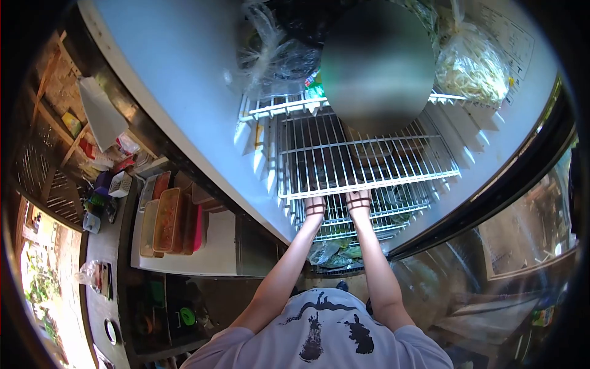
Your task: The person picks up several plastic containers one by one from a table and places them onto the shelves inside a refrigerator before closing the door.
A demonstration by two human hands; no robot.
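The left hand [314, 208] and right hand [358, 203] are seen through the white wire shelf [393, 182], its front rail just above them; its bars obscure the fingers, so their grip cannot be told. Beyond the fingers, up and right, sits a clear bag of pale strands [472, 69]; printing on the fridge wall [530, 58] is unreadable.

The front is open between the upper rack [276, 111] and the middle rack [369, 186], whose wires bar passage downward. Below, the left hand [315, 208] and right hand [358, 202] leave a gap between them. The left wall [203, 111] and right wall [522, 117] close the sides.
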